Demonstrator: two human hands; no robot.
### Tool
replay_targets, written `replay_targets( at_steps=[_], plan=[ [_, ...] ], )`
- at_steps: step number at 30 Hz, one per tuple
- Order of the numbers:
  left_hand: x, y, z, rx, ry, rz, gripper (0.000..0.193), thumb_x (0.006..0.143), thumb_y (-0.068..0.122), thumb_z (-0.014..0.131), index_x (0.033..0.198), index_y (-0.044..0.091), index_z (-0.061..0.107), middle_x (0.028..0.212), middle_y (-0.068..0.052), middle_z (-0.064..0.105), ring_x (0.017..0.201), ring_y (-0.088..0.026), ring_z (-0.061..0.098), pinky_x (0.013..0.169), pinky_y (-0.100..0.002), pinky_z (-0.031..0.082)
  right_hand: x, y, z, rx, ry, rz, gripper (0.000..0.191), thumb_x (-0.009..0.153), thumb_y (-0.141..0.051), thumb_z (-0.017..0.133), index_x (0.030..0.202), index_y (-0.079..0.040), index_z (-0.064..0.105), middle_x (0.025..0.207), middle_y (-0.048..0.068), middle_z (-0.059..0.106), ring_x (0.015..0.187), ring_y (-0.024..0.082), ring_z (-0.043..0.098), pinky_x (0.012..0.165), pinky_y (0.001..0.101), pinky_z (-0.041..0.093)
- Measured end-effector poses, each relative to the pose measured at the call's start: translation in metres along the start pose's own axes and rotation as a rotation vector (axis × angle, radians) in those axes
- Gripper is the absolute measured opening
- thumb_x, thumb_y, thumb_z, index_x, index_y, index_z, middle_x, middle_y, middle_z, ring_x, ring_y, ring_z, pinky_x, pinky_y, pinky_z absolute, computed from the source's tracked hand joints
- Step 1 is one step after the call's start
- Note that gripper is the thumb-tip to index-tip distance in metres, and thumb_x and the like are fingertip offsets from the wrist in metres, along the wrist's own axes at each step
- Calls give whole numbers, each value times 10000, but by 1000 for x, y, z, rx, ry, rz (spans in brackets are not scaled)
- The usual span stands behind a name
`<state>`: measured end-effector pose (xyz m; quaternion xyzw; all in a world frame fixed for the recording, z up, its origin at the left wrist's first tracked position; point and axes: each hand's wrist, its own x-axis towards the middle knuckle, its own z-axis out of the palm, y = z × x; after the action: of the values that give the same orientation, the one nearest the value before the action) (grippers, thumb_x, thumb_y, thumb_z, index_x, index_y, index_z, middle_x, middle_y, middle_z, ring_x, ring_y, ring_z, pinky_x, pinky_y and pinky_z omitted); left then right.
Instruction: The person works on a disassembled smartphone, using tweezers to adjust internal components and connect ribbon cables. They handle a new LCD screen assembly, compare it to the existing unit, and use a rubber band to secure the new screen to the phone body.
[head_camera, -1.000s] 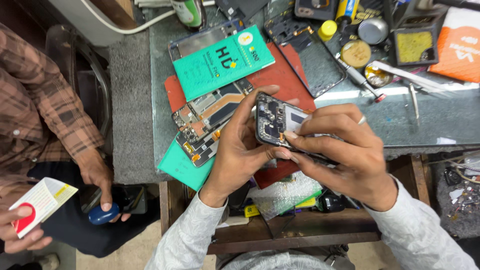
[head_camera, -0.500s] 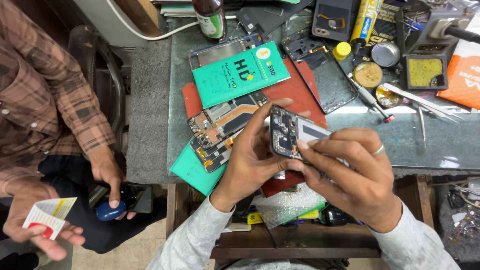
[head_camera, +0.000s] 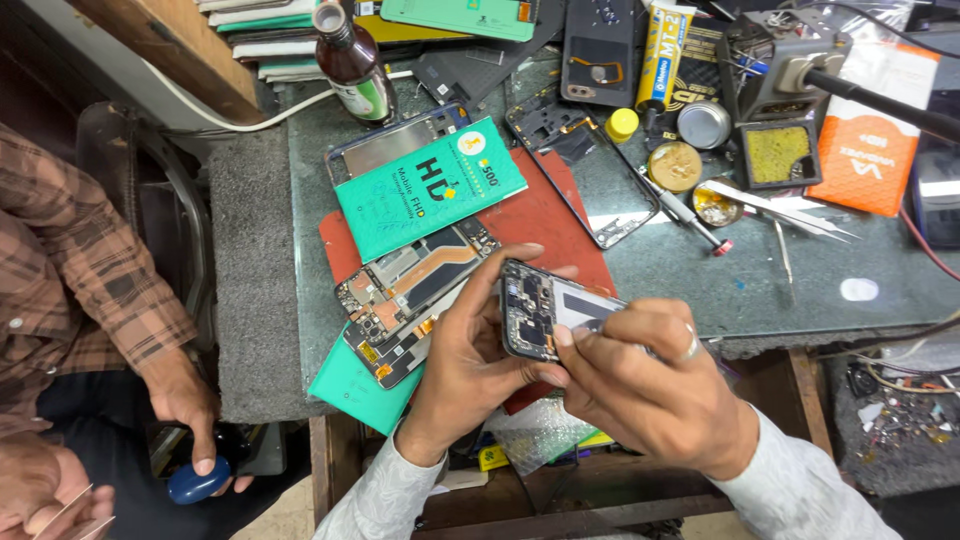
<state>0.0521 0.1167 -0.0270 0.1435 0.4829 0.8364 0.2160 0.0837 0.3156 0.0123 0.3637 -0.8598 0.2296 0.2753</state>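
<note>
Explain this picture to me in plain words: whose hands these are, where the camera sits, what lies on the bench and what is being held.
The camera is worn on a person's head and looks down at a repair bench. That person's left hand and right hand together hold an opened phone, its inner parts showing. On the red mat lie another opened phone body and a green packet. Farther back stand a brown bottle, a yellow glue tube, tweezers and an orange packet. At the left, another person in a checked sleeve rests a hand on a blue object.

2 opened phones, 1 brown bottle, 1 green packet, 1 glue tube
</note>
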Motion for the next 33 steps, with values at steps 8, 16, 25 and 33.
replay_targets(
  at_steps=[8,16,25,33],
  plan=[
    [-15,-2,0,-77,-30,99,964,864,163,884,1620,47,296,1561,-217,542,1390,-248,597,1203,-391,507,3,-20,-8,135,53,250,462,719,-126,931,1139,-52,753,1084,58,678,1000,248,650,881,374,533],
    [-31,13,5,-121,-157,94,1016,937,429,794,1672,81,185,1545,-234,528,1389,-287,591,1194,-409,496,-3,-51,-26,227,274,519,285,934,-108,700,1205,-23,675,1193,93,662,1101,182,643,946,273,524],
    [-42,4,12,-410,-155,-199,916,1035,687,293,1538,-68,413,1401,-268,607,1253,-350,641,1097,-488,542,-38,-74,-18,577,297,951,184,1041,4,591,1183,28,705,1243,122,655,1155,179,626,1008,286,494],
    [-52,3,7,-434,-70,-183,874,1015,669,267,1508,-37,412,1356,-280,605,1218,-395,653,1039,-536,571,-52,-105,-19,231,83,629,444,702,-91,876,1124,-70,740,1138,82,686,1063,222,664,912,330,529]
  ],
)
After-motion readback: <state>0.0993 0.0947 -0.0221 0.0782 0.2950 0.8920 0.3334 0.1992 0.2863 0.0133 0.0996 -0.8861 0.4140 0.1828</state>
